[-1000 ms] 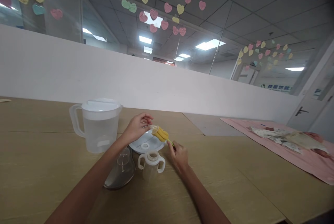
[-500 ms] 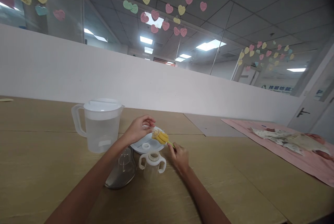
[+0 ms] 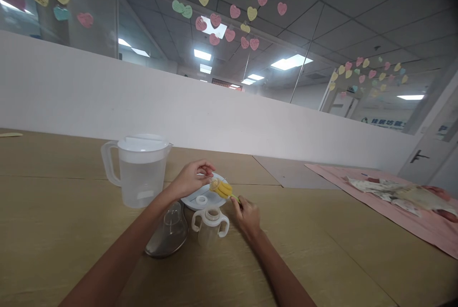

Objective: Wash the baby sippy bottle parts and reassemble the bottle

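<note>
Yellow brush (image 3: 223,190) tucked into a clear cap (image 3: 214,184)

The brush has a plump, ridged yellow sponge head on a thin lime-green handle. It tilts above the white plate (image 3: 219,200), beyond the two-handled bottle (image 3: 208,234) on the worktop (image 3: 304,249). The right hand's (image 3: 247,215) fingers grip the handle. The left hand's (image 3: 192,179) fingers pinch the small, transparent, rounded cap, its mouth around the sponge's tip.

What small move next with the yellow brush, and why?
Probably a gentle twist of the yellow brush by the right hand, while the left hand steadies the clear piece: the left hand pinches that piece, the brush touches or enters it (I can't tell which), and the right hand grips the green handle.
</note>
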Available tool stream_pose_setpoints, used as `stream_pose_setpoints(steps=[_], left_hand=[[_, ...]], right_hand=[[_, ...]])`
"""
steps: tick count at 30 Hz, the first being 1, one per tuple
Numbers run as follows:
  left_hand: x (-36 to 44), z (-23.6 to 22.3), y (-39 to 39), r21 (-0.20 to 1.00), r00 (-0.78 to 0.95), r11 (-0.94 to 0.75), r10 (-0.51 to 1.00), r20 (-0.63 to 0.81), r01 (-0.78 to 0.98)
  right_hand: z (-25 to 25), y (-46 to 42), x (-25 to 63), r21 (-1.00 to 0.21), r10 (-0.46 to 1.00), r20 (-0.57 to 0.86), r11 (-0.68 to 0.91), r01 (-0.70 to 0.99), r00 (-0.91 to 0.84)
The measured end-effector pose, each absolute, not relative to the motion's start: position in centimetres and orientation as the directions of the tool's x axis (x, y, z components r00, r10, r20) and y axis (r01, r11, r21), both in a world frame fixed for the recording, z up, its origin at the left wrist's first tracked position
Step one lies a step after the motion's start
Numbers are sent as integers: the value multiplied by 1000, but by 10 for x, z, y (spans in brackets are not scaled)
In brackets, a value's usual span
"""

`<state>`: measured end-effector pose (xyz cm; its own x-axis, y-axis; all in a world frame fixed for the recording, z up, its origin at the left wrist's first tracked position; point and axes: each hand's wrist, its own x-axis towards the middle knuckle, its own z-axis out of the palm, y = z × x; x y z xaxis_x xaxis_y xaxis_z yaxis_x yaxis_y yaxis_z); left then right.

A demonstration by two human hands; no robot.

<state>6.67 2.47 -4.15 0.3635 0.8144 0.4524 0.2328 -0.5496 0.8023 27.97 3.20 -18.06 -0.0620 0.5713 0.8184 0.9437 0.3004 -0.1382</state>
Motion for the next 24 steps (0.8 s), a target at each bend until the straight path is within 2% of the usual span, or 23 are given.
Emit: stream_pose_setpoints(steps=[24], left_hand=[[69, -44, 25, 764, 416, -587, 786, 458, 267]], right_hand=[[-177, 30, 281, -108, 535, 841, 308, 945, -78]])
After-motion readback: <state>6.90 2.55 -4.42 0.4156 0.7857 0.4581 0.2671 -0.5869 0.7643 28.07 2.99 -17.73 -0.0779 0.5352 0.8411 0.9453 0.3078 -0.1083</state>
